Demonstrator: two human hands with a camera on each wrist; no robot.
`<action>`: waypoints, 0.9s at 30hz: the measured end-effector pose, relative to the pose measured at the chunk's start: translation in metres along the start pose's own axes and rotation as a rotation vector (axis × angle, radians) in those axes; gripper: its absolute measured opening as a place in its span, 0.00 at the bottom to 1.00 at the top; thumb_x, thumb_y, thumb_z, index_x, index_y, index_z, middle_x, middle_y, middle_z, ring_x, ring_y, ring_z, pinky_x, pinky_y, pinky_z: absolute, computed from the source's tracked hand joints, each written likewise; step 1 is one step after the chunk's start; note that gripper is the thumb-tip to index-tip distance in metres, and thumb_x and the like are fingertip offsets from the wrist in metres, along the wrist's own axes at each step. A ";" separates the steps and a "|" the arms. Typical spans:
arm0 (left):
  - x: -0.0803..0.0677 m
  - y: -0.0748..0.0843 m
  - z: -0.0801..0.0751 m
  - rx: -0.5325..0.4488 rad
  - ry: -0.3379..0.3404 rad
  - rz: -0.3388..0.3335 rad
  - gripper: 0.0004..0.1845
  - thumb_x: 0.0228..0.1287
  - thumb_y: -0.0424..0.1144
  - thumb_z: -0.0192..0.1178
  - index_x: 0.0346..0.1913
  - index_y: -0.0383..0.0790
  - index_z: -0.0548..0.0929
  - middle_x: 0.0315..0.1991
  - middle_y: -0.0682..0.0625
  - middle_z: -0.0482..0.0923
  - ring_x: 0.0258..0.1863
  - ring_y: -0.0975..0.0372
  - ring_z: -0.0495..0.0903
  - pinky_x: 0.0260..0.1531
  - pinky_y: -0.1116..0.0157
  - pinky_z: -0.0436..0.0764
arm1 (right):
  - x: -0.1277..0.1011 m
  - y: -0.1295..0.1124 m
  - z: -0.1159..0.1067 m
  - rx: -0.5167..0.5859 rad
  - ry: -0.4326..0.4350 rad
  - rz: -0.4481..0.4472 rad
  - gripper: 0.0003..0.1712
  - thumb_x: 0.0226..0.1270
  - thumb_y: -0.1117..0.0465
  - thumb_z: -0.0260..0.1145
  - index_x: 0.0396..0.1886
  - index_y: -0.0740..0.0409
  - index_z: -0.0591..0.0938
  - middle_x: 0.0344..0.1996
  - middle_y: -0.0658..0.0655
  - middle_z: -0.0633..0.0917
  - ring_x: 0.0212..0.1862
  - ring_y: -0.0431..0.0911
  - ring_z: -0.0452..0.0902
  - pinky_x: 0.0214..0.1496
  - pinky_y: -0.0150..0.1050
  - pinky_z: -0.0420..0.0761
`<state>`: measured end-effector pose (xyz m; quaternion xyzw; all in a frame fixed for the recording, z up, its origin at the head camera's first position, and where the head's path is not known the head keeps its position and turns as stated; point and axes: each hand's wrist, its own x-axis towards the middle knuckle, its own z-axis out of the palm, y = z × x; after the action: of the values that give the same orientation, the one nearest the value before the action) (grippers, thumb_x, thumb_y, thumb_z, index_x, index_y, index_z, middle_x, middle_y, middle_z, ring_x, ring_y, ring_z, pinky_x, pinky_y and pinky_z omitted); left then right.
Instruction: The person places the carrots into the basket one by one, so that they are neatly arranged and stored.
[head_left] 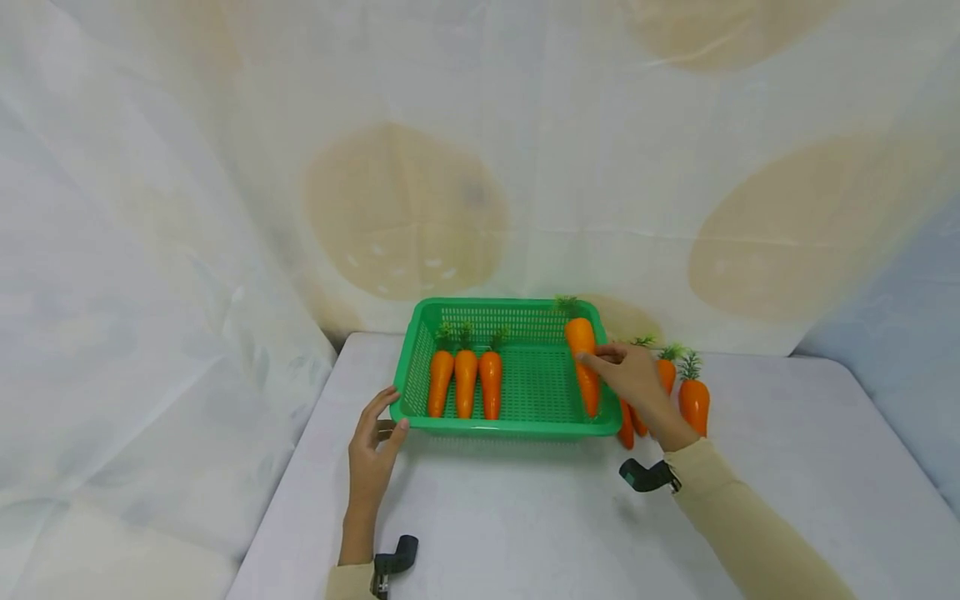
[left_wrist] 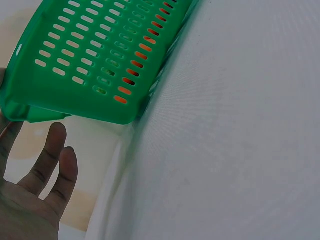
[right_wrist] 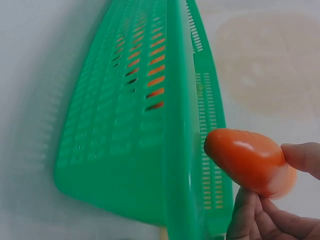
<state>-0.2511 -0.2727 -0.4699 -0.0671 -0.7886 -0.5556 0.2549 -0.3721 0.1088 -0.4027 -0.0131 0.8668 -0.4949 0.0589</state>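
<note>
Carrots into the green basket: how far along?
Done: three carrots lie side by side in the green basket. In hand: the right hand pinches a fourth carrot over the basket's right end; the left hand touches its left corner. Left: about three carrots on the table.

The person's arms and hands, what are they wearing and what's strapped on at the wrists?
Both hands are bare, with no gloves or rings visible. The right arm wears a long cream-beige sleeve reaching the wrist; a cuff of the same colour shows on the left arm. A small black clip-like mount sits at the right wrist and another at the left wrist.
</note>
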 end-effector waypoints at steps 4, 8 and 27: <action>0.000 0.000 0.000 0.002 0.004 -0.004 0.24 0.70 0.31 0.62 0.67 0.34 0.74 0.70 0.43 0.68 0.41 0.54 0.79 0.44 0.62 0.80 | 0.002 -0.004 0.005 0.023 -0.011 -0.003 0.41 0.63 0.35 0.68 0.61 0.63 0.80 0.52 0.62 0.84 0.51 0.54 0.79 0.52 0.46 0.81; 0.000 0.000 0.001 -0.002 0.003 -0.002 0.24 0.70 0.31 0.62 0.67 0.33 0.74 0.70 0.43 0.68 0.41 0.54 0.79 0.44 0.62 0.80 | 0.005 -0.006 0.010 0.039 -0.020 -0.005 0.40 0.63 0.36 0.69 0.61 0.62 0.80 0.53 0.63 0.83 0.55 0.56 0.77 0.55 0.50 0.79; 0.000 0.001 0.000 -0.002 0.001 0.001 0.24 0.70 0.31 0.62 0.67 0.34 0.74 0.70 0.43 0.68 0.41 0.51 0.79 0.43 0.63 0.79 | 0.015 -0.009 0.038 -0.013 -0.018 -0.006 0.34 0.64 0.39 0.70 0.55 0.63 0.83 0.45 0.60 0.85 0.47 0.53 0.79 0.49 0.46 0.80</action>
<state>-0.2506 -0.2719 -0.4688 -0.0676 -0.7879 -0.5562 0.2556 -0.3830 0.0707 -0.4155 -0.0205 0.8694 -0.4894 0.0652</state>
